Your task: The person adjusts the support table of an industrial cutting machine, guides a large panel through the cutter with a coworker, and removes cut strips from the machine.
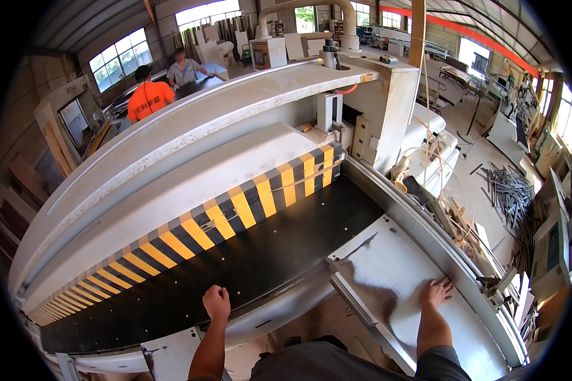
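Observation:
In front of me lies the long black bed (267, 257) of a large panel saw, dotted with small white studs. Above its far side runs a pressure beam (232, 209) striped in yellow and black. My left hand (217, 302) is a loose fist over the near edge of the bed, and nothing shows in it. Fingers spread, my right hand (436, 293) rests on a pale metal side table (368, 267) worn dark in patches, close to the raised metal fence (438, 238) along its right side.
Another metal side table (171, 349) stands at lower left. Beyond the machine are a person in an orange shirt (149, 96) and a person in a grey shirt (184, 70). Offcuts (461, 222) lie beside the fence, and a heap of dark strips (510, 190) covers floor at right.

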A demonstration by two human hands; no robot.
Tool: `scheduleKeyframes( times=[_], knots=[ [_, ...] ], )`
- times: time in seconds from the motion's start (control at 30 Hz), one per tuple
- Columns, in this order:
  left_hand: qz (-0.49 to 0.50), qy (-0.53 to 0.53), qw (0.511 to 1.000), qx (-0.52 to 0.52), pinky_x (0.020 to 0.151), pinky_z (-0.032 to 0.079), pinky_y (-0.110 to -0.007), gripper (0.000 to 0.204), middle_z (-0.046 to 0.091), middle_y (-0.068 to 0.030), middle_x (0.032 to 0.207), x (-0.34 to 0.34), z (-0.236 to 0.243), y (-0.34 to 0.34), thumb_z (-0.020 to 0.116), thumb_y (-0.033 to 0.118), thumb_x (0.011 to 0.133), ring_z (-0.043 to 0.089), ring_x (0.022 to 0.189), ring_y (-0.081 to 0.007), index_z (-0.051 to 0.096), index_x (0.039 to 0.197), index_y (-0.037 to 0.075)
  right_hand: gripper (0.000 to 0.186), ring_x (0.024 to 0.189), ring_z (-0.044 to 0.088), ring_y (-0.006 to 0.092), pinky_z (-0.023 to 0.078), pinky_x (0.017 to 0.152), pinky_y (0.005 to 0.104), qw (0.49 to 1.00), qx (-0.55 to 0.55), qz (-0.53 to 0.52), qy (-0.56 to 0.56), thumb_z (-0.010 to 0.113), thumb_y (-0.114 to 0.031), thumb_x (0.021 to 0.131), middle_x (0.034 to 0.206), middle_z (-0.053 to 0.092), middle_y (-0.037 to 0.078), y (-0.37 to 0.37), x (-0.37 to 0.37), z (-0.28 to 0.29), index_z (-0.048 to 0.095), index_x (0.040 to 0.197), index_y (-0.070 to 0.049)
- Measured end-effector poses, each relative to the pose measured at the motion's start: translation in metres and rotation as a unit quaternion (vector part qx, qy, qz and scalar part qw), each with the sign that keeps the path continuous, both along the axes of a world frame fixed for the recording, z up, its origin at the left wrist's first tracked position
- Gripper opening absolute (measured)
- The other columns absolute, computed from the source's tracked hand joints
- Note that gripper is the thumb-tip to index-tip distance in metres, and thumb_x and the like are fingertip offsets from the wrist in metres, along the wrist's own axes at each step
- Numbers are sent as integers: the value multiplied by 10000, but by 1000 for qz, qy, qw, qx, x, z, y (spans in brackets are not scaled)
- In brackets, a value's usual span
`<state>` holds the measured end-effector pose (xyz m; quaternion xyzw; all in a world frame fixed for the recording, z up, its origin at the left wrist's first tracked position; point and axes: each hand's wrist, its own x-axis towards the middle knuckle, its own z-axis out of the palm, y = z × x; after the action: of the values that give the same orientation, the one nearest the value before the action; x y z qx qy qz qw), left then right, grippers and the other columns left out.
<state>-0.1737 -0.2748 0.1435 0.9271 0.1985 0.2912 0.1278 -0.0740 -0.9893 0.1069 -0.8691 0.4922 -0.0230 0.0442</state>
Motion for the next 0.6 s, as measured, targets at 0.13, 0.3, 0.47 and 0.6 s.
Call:
scheduleKeyframes(
  times=[0.13,0.3,0.47,0.6],
  knots=[
    [1,0,1000,2,713,483,-486,188,632,-112,784,0,0,0,733,146,876,629,771,-351,585,789,69,675,1589,224,305,175,1262,591,1000,3,0,-4,406,-450,1052,1717,290,97,1,-1,2,333,1647,-139],
    [3,6,1000,-5,717,482,-489,189,629,-113,783,0,0,1,733,148,878,628,778,-351,586,790,68,679,1603,195,295,183,1261,596,1000,11,-4,9,403,-466,1057,1725,274,89,1,-1,3,324,1651,-148],
    [4,8,1000,-6,719,482,-491,198,626,-116,783,1,-3,1,733,152,880,628,780,-353,580,788,66,680,1592,213,305,171,1262,598,1000,9,-2,3,408,-450,1054,1719,279,104,3,-2,5,325,1649,-131],
    [3,3,1000,-6,717,483,-490,199,623,-118,781,2,-6,2,733,150,880,626,781,-357,577,789,66,680,1592,216,303,178,1259,596,1000,9,0,0,414,-448,1050,1716,288,109,1,-2,4,333,1645,-132]
  ],
)
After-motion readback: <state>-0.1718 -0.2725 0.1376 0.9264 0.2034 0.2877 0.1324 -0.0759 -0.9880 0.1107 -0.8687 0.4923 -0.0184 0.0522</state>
